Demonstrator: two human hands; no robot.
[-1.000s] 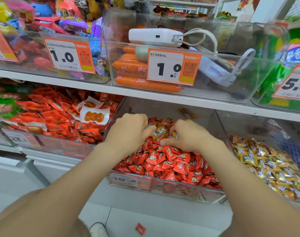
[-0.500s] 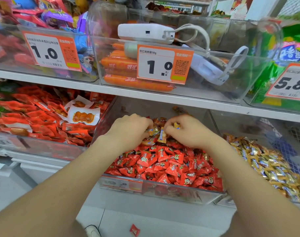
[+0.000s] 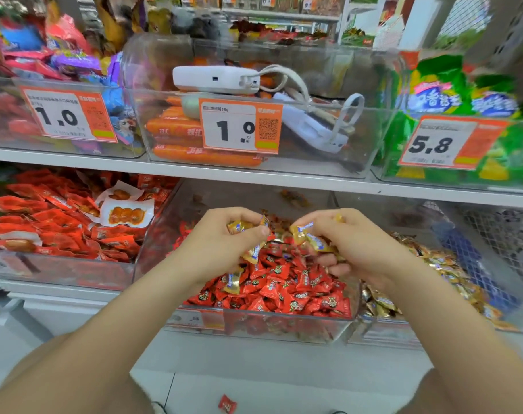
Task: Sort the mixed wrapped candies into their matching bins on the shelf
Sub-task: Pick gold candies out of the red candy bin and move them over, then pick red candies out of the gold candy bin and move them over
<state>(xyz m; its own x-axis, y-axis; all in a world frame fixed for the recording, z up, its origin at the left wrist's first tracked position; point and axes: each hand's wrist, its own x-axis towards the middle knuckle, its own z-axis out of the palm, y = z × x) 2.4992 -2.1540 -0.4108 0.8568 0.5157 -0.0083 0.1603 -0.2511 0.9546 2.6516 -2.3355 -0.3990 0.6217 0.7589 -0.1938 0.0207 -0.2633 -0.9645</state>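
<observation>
a: what is kept in the bins?
b: red candies (image 3: 296,291) in the middle bin (image 3: 254,327); gold candies (image 3: 445,264) at 3 o'clock.
a: the hands?
b: gold candies are clutched in the left hand (image 3: 221,243) and the right hand (image 3: 361,246), above the red candies.

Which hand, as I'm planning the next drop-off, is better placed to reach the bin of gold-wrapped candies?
Likely right. The right hand, gripping gold-wrapped candies, is over the right side of the clear red-candy bin, beside the clear gold-candy bin; the left hand, also holding some, is farther left.
</observation>
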